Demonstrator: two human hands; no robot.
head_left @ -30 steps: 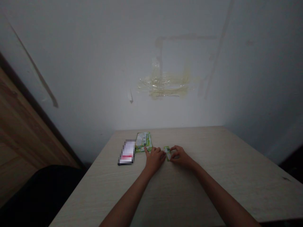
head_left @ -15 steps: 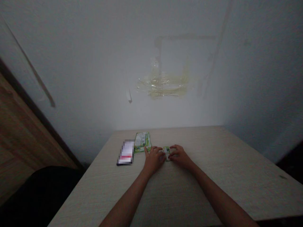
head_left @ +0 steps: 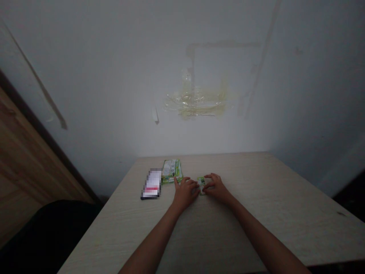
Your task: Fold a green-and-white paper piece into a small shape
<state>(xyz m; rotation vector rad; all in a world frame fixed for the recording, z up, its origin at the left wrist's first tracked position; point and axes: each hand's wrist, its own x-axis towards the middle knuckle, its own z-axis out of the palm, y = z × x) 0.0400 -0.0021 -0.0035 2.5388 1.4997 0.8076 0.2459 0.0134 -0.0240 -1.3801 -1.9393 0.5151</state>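
Note:
A small green-and-white printed packet (head_left: 201,182) lies on the table between my two hands. My left hand (head_left: 185,193) rests palm down at its left edge, thumb and fingertips closed on that side, the outer finger sticking out. From the right, my right hand (head_left: 218,189) has its thumb and bent fingers on the opposite edge. The fingers cover parts of the packet. Just beyond my left hand is a small pile of larger green-and-white packets (head_left: 171,168), overlapping one another. The outer finger of that hand reaches the pile's near edge.
Left of the pile lies a phone (head_left: 152,184) with a lit, blurred screen. The pale wooden table (head_left: 245,167) meets a grey wall (head_left: 114,76) bearing tape and stains. A dark object (head_left: 51,228) and brown wooden panel (head_left: 25,148) stand on the left.
Hardly anything differs. The fingers of both hands shift very slightly at the small packet; the pile and the phone stay where they were.

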